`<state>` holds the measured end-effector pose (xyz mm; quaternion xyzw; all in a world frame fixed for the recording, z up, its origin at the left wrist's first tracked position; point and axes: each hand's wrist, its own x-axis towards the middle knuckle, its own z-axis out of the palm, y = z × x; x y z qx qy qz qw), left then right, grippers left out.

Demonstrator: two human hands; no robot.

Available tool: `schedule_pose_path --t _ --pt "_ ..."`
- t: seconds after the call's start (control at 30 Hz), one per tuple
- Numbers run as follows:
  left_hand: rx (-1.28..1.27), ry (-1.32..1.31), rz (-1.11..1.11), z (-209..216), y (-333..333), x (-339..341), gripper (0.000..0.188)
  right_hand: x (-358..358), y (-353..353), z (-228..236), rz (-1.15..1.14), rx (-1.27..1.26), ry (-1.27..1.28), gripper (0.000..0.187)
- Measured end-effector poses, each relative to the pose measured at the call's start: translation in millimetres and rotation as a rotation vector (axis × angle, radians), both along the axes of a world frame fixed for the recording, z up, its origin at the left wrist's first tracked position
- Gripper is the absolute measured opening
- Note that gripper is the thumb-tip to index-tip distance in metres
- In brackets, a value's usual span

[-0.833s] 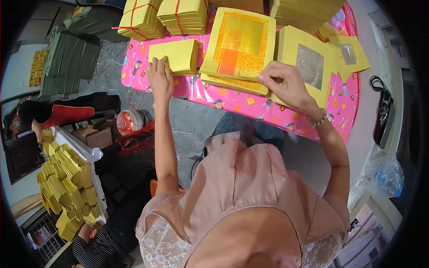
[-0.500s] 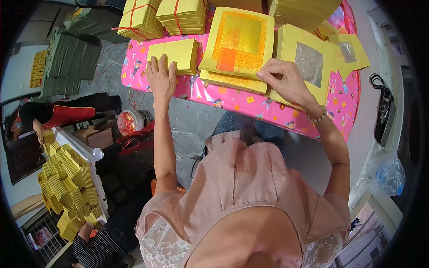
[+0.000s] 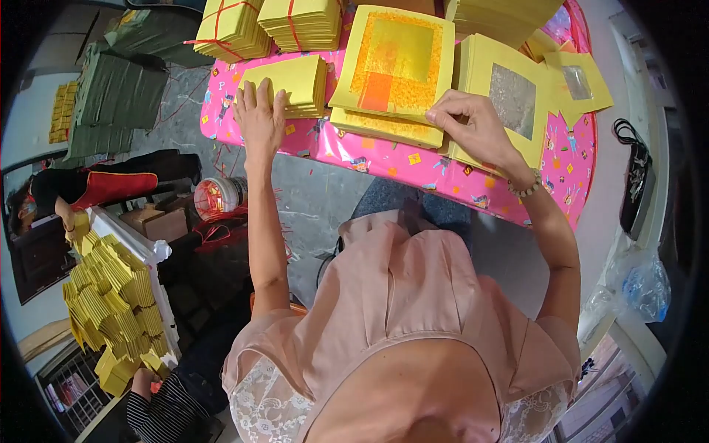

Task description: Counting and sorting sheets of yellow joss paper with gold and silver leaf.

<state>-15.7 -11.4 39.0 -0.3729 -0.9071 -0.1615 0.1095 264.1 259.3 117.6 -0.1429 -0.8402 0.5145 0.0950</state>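
My left hand (image 3: 260,118) lies flat on a low stack of folded yellow paper (image 3: 304,80), its fingers spread over the near left part. With thumb and fingertips pinched, my right hand (image 3: 476,127) holds the lower right corner of a yellow paper sheet (image 3: 402,55) printed in orange with a gold square. That sheet rests on a pile of similar printed sheets (image 3: 388,129), its near edge slightly raised. Just right of it, partly behind my right hand, is a pile of yellow sheets with a silver square (image 3: 511,103).
Bundles of yellow paper tied with red string (image 3: 233,26) stand along the back of the pink patterned table cover (image 3: 343,151). Loose silver-square sheets (image 3: 580,83) lie at the right. At the left, two people work beside a table heaped with folded yellow paper (image 3: 118,295).
My left hand has slid slightly to the left on the folded stack. My right hand keeps its pinch on the sheet's corner. The whole view has shifted a little.
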Motion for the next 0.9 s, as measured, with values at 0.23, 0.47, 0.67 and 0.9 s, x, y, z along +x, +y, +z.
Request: schedule_pose_path --t 0.23,0.47,0.67,0.9 --pt "0.045 0.093 -0.002 16 4 10 0.050 0 -1 1 0.018 -0.006 -0.061 0.022" --pt "0.341 -0.302 -0.592 90 44 73 0.061 1 -2 3 0.040 0.105 -0.080 0.025" --pt "0.120 -0.328 -0.719 81 56 69 0.059 0 -1 4 0.067 0.150 -0.066 0.027" --pt "0.133 -0.409 -0.737 84 58 65 0.041 0 0 4 0.073 0.153 -0.096 0.027"
